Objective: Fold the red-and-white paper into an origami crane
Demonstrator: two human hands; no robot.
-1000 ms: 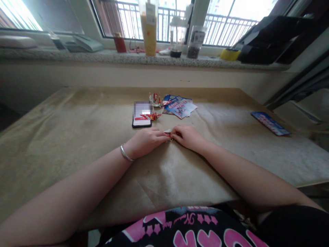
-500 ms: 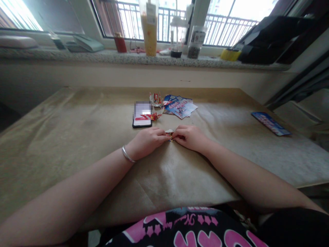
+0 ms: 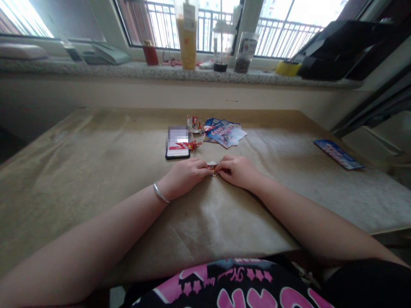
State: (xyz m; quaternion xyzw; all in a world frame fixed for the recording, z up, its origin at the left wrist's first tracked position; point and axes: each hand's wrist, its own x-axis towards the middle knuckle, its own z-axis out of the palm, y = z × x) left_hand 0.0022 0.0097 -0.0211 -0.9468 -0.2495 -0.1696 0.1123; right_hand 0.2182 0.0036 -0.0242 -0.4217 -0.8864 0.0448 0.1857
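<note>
A small folded piece of red and white paper (image 3: 212, 166) lies on the brown paper-covered table (image 3: 96, 162), pinched from both sides. My left hand (image 3: 184, 176), with a silver bangle on its wrist, grips its left end with closed fingers. My right hand (image 3: 239, 172) holds the right end, fingers curled down on it. Most of the paper is hidden between my fingertips.
Just beyond my hands lie a phone (image 3: 177, 143), small folded paper pieces (image 3: 194, 124) and a stack of blue printed sheets (image 3: 224, 132). Another blue sheet (image 3: 338, 154) lies far right. The window sill (image 3: 135, 72) holds a tall orange drink (image 3: 186, 38), cups and a red can.
Both hands have shifted very slightly toward me while working the small paper. Nothing else has moved.
</note>
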